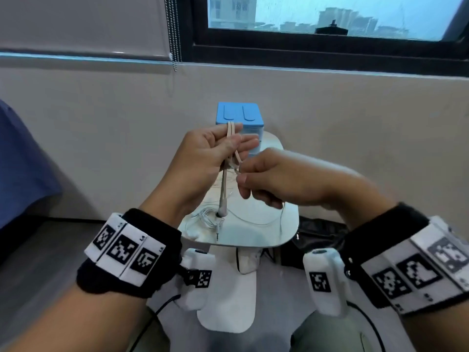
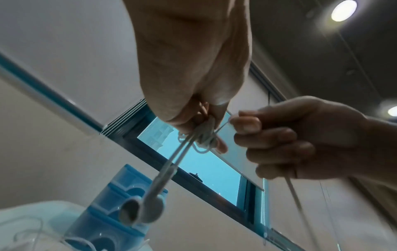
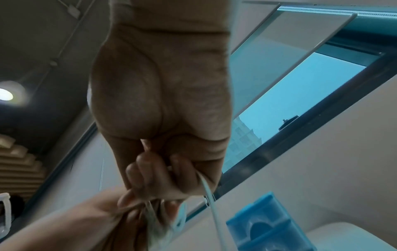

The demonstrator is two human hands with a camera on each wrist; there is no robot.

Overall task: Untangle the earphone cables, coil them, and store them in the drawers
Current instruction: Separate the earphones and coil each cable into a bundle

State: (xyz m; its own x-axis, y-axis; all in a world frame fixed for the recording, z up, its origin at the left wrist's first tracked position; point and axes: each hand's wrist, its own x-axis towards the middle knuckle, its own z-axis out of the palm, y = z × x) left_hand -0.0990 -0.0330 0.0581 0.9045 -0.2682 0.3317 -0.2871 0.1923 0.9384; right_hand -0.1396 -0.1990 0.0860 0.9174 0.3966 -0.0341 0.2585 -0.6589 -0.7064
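Note:
My left hand [image 1: 218, 148] holds a coil of white earphone cable [image 1: 231, 138] above the table, loops lying over its fingers. Two earbuds [image 1: 222, 211] hang straight down from it; in the left wrist view the earbuds [image 2: 144, 212] dangle below the wound bundle [image 2: 205, 135]. My right hand [image 1: 247, 177] pinches the free strand of that cable beside the coil, its fingers [image 2: 247, 124] curled round it. The strand [image 3: 211, 200] runs down from my right fist. A second white earphone set [image 1: 208, 219] lies tangled on the table. The blue drawer unit [image 1: 239, 118] stands behind my hands.
The small rounded white table [image 1: 284, 232] stands against a beige wall under a dark-framed window [image 1: 330, 47]. A blind's bead chain [image 1: 173, 34] hangs at the left. A dark bag [image 1: 317, 240] lies on the floor to the right of the table.

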